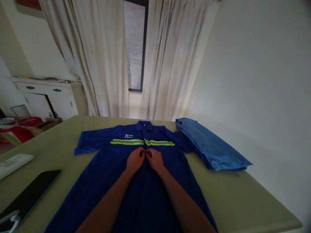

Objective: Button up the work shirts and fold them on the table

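A dark blue short-sleeved work shirt (97, 181) lies spread front side up, its collar pointing away from me. Yellow-green reflective bands cross its chest, and a white logo sits above the left-hand band. My left hand (135, 160) and my right hand (155, 159) meet at the shirt's front opening, just under the bands. Both have thumb and fingers pinched together on the placket edge. Whatever small part lies between the fingertips, perhaps a button, is too hidden to make out. Below the hands, the placket runs down toward me.
Folded blue garments (211, 142) lie in a pile at the right, overlapping the shirt's sleeve. On the table (233, 197), at the left, are a dark flat tablet-like object (31, 191) and a white device (16, 163). Curtains (102, 58) and a white cabinet (48, 97) stand behind.
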### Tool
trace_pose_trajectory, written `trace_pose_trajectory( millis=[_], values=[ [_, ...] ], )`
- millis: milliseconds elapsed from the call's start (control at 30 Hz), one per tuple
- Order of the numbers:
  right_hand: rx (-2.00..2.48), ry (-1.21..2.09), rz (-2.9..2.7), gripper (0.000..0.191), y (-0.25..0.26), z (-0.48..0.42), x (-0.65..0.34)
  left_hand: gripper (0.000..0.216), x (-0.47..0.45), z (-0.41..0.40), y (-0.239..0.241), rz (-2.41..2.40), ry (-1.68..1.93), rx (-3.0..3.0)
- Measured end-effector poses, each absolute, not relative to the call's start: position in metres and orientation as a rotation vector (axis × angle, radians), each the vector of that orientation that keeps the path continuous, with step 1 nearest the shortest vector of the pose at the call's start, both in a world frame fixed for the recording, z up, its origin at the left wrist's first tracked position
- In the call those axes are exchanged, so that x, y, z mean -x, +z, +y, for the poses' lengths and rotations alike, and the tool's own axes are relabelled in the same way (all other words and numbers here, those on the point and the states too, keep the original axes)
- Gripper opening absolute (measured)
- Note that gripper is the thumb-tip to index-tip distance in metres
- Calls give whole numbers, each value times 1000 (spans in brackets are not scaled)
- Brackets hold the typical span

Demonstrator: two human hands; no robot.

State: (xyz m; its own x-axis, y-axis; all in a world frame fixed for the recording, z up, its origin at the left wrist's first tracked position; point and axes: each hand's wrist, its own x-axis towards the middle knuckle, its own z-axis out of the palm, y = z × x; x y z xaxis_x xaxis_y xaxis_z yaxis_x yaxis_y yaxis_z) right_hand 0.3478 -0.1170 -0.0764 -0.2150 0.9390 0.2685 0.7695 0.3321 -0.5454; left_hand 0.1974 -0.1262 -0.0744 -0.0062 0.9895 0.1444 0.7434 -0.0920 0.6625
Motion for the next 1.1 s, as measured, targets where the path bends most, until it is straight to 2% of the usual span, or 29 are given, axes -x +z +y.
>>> trace_pose_trajectory(
  millis=[200,400,900,1100],
  values=[
    [1496,370,-2030,12,-76,-119,-349,31,-199,-126,-81,1809,896,-1948],
    [1480,356,-2025,12,-75,-121,-349,9,-200,-123,-85,1857,813,-2034],
    [1355,520,-1989,17,-79,-114,-354,13,-194,-125,-80,1740,863,-1964],
    [1347,516,-2015,18,-84,-111,-353,29,-195,-128,-79,1700,896,-1998]
  ],
)
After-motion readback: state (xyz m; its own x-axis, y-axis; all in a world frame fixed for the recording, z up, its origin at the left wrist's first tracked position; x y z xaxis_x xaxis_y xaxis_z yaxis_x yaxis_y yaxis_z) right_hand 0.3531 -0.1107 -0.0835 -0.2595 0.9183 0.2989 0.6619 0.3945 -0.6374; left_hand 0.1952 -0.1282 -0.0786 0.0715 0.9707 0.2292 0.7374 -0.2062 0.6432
